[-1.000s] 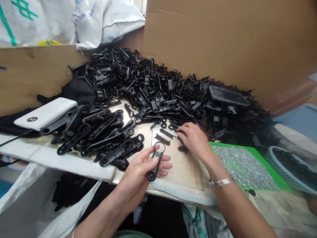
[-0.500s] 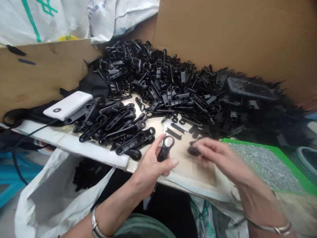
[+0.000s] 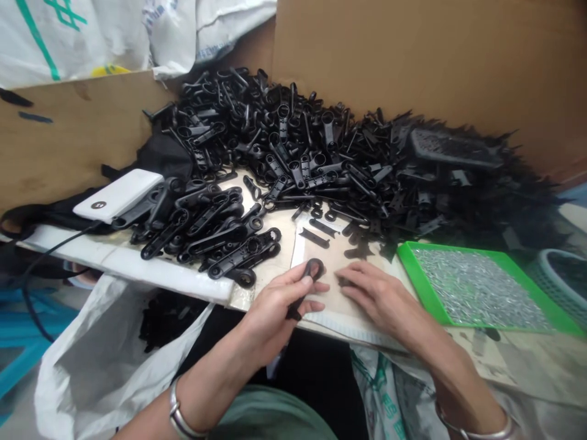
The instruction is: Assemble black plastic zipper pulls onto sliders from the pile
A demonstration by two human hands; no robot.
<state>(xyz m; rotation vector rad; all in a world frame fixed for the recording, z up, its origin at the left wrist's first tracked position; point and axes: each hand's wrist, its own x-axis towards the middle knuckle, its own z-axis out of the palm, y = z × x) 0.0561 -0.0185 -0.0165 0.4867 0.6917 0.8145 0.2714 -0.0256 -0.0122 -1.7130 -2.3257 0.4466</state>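
Note:
My left hand (image 3: 273, 305) is closed round a black plastic ring-ended arm (image 3: 314, 267), its ring tilted up past the thumb. To the right, over the board, my right hand (image 3: 378, 293) has its fingers bent together, palm down. A small dark bit (image 3: 342, 282) shows at those fingertips, too covered to name. Just beyond both hands lie flat black plastic strips (image 3: 314, 237). Similar ring-ended arms (image 3: 233, 256) are stacked left of my left hand.
A big heap of black plastic parts (image 3: 284, 140) fills the back against cardboard (image 3: 413, 55). A green tray (image 3: 413, 287) of small metal pins stands right. At left are a white power bank (image 3: 118, 195) with a cable and an open white sack (image 3: 101, 348) below the table edge.
My left hand has turned the ring-ended arm, tipping its ring. My right hand has come closer to the left and lower onto the board; the dark ring-like piece at its fingers is now mostly hidden.

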